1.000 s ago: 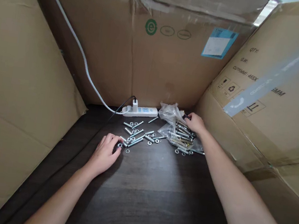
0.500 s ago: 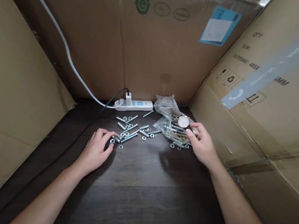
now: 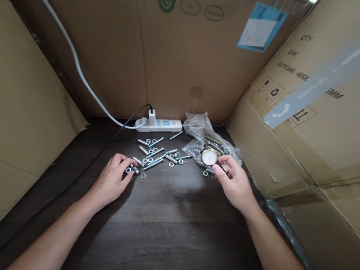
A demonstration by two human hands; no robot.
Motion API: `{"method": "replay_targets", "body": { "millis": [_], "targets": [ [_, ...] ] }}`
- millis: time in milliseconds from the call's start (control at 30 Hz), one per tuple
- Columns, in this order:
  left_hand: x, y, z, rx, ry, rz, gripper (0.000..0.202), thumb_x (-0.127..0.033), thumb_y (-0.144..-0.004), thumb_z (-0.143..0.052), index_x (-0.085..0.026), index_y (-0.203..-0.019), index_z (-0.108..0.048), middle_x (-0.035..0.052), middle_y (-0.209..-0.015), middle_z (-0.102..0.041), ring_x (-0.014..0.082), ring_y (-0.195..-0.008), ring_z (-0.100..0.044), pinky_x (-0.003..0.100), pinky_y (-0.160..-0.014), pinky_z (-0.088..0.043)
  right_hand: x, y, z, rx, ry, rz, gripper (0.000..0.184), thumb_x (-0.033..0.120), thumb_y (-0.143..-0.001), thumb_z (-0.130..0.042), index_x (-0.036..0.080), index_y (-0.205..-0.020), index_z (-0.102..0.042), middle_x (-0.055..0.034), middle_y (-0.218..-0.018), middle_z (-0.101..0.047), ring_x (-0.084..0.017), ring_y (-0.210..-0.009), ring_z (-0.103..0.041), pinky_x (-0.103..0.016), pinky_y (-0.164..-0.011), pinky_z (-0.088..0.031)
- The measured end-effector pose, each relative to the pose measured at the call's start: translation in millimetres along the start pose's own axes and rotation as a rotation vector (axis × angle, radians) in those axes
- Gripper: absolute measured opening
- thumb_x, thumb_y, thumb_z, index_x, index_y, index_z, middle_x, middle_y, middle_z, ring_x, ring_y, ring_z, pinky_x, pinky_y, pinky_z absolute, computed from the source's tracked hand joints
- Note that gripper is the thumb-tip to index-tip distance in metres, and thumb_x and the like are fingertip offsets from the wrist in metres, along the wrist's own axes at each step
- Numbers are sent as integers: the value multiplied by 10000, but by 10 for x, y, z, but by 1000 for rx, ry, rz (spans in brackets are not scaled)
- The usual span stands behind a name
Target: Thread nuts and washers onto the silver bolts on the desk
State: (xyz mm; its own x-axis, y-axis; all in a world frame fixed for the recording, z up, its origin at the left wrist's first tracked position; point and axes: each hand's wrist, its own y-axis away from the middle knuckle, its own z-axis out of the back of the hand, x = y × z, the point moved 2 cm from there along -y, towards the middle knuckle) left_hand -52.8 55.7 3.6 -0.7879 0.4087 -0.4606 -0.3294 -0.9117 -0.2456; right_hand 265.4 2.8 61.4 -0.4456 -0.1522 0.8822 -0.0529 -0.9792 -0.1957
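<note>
My right hand (image 3: 232,180) grips a wristwatch (image 3: 209,157) by its dark strap, between thumb and fingers. The watch has a white dial and a gold-coloured rim, and it is held in front of a clear plastic bag (image 3: 197,126) of bolts. My left hand (image 3: 116,173) is at the left edge of a spread of loose metal bolts (image 3: 153,164), nuts and washers. Its thumb and index finger close around a short silver bolt (image 3: 135,170). Close by that hand lies a washer (image 3: 143,176).
A white power strip (image 3: 164,125) with a plugged-in adapter lies behind the bolts. A white cable (image 3: 77,55) and a black cable (image 3: 84,170) run leftward from it. Cardboard walls (image 3: 176,63) enclose the dark wooden surface (image 3: 152,238) on three sides.
My right hand has brought the watch leftward and slightly nearer, away from the bag's right side. The left thumb and index finger have closed in on the bolt. The view has shifted slightly.
</note>
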Motion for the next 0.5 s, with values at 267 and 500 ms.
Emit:
{"method": "replay_targets", "body": {
  "millis": [267,500],
  "targets": [
    [-14,-3,6,3,2,18,187,-279,-854,-458,-221,-994,-568,50,-999,-448,220,-973,-493,380,-887,-424,135,55,2,30,-14,-14,190,384,-861,-507,203,-870,-450,72,-536,-377,-95,-472,-299,-229,-466,-223],
    [13,7,-7,-8,-24,19,201,-295,-850,-471,-227,-1000,-586,57,-1016,-429,228,-981,-476,391,-894,-422,15,-34,30,-8,36,-8,214,410,-851,-509,202,-870,-461,71,-534,-404,-99,-474,-336,-222,-479,-253]
  ]
}}
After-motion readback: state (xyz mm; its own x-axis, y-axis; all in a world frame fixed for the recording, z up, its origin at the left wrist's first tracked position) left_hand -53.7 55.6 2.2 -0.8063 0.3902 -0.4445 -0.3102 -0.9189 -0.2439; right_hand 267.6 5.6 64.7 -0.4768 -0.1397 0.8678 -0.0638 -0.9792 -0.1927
